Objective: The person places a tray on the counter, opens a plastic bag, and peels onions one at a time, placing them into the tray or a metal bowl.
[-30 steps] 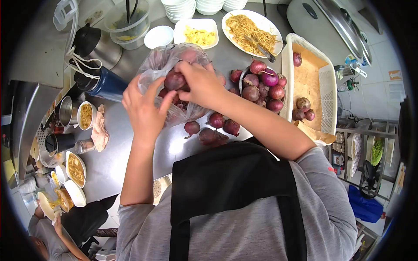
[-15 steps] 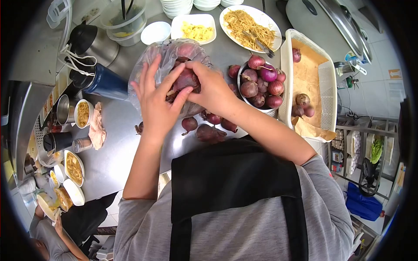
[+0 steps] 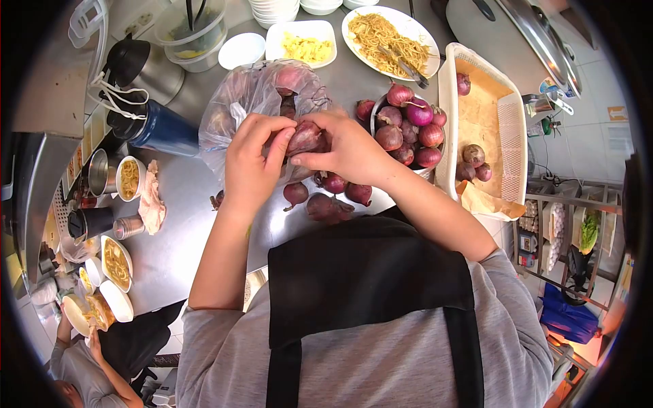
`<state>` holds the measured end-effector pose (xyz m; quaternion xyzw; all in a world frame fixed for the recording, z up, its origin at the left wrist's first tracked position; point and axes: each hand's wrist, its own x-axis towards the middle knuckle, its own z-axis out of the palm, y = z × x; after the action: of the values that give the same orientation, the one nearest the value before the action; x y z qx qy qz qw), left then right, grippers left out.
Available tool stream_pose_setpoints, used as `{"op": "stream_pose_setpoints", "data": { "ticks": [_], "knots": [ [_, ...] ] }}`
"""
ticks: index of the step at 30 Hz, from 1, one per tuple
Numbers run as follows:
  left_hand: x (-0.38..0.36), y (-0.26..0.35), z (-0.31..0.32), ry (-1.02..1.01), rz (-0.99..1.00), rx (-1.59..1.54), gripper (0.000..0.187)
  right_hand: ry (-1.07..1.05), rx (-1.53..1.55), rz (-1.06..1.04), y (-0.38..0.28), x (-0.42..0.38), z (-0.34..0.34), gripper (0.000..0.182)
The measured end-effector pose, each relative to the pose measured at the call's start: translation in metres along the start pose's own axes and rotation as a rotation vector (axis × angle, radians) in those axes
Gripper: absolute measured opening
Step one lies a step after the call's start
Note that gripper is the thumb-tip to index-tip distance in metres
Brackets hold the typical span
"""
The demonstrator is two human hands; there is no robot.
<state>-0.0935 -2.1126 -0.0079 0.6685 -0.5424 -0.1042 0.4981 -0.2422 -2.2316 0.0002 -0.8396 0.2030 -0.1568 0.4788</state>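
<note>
A red onion [image 3: 305, 138] is held between my two hands, in front of an open clear plastic bag [image 3: 228, 109]. My left hand [image 3: 255, 160] pinches its left side with thumb and fingertips. My right hand [image 3: 345, 148] grips it from the right, thumb along its lower edge. More red onions [image 3: 291, 80] show inside the bag. Below my hands, several loose red onions [image 3: 296, 194] and a dark heap of onion skins [image 3: 328, 209] lie on the steel table. To the right stands a metal bowl [image 3: 423, 173] heaped with red onions [image 3: 431, 136].
A white plastic basket [image 3: 515, 129], lined with brown paper, holds a few onions at the right. Behind are a noodle plate [image 3: 367, 58] and a dish of yellow food [image 3: 306, 46]. A blue flask [image 3: 166, 129] lies left. Another person [image 3: 102, 360] handles food at lower left.
Both hands have moved down and closer to my body, out of the bag's mouth, with an onion between them. The left fingers, spread before, are now bent in against the onion.
</note>
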Motion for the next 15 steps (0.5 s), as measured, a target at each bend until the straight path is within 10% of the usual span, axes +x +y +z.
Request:
{"op": "stream_pose_setpoints", "data": {
  "ticks": [15],
  "knots": [
    [0.008, 0.017, 0.007, -0.297, 0.115, -0.121, 0.025, -0.306, 0.064, 0.101, -0.004, -0.018, -0.045, 0.058]
  ]
}}
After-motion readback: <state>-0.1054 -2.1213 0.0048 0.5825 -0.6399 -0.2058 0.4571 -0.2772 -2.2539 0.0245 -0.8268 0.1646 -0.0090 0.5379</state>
